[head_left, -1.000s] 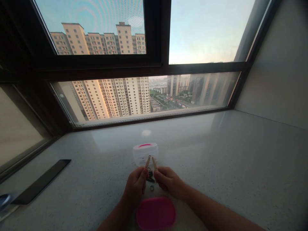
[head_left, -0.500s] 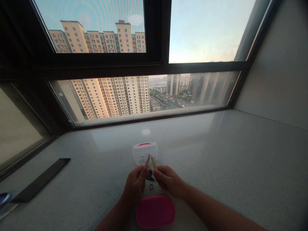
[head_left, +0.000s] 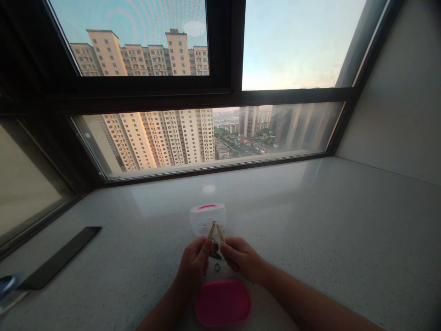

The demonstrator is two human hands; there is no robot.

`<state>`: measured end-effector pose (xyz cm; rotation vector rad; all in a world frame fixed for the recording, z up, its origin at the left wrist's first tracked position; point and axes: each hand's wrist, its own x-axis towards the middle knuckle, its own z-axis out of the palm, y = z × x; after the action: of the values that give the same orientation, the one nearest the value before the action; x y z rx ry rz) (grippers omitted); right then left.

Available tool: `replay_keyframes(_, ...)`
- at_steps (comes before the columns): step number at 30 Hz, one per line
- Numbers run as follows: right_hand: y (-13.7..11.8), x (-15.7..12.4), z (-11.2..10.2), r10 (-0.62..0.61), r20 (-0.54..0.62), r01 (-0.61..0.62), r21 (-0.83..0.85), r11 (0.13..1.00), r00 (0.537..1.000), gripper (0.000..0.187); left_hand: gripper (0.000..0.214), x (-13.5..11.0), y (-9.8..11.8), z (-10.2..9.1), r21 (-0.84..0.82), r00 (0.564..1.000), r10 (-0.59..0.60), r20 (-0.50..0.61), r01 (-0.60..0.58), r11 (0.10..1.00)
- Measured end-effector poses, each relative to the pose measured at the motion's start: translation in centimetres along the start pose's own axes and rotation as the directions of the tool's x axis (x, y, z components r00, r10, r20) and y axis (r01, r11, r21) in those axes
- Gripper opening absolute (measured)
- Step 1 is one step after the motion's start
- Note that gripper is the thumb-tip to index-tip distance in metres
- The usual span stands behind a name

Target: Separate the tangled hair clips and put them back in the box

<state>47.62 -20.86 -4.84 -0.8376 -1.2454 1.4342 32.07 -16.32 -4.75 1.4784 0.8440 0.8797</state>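
My left hand (head_left: 193, 266) is closed round a thin wooden stick (head_left: 211, 230) that points up and away. My right hand (head_left: 243, 259) pinches a second wooden stick (head_left: 219, 233) the same way, so the two tips nearly meet. Between the hands lie several small dark rings (head_left: 216, 252) on the countertop, one (head_left: 217, 266) a little nearer to me. Just beyond the stick tips stands a small clear plastic box (head_left: 207, 217). A pink oval lid (head_left: 223, 302) lies flat in front of my wrists.
The pale speckled counter (head_left: 327, 230) runs to a wide window (head_left: 206, 138) at the back and a wall at the right. A dark flat strip (head_left: 58, 259) lies at the left, and a bluish object (head_left: 6, 286) sits at the left edge.
The stick tips have come slightly closer together. Hands, box and lid stay almost where they were.
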Motion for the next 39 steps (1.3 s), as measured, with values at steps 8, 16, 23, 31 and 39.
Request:
replay_keyframes(8,-0.02,0.08,-0.01,-0.006,-0.015,0.006,-0.034,0.999,1.000,0.047,0.041,-0.14,-0.06,-0.06,0.018,1.000,0.016,-0.006,-0.016,1.000)
replay_keyframes(16,-0.16,0.02,0.07,-0.001,-0.018,0.000,-0.036,0.999,1.000,0.047,0.041,-0.05,-0.23,-0.05,0.007,1.000,0.011,-0.004,-0.011,1.000)
replay_keyframes(23,-0.09,0.05,0.06,-0.001,-0.005,0.001,-0.009,1.000,1.000,0.045,0.042,-0.14,0.14,-0.01,0.013,1.000,0.010,-0.017,-0.010,1.000)
replay_keyframes(31,-0.20,0.03,0.10,0.004,-0.013,-0.005,-0.022,1.000,1.000,0.044,0.043,-0.17,0.14,0.03,0.014,1.000,0.006,-0.023,-0.006,1.000)
replay_keyframes(39,-0.16,0.11,0.22,-0.002,-0.029,0.001,-0.025,1.000,1.000,0.047,0.043,0.00,-0.42,0.01,-0.023,1.000,-0.019,-0.016,0.018,1.000)
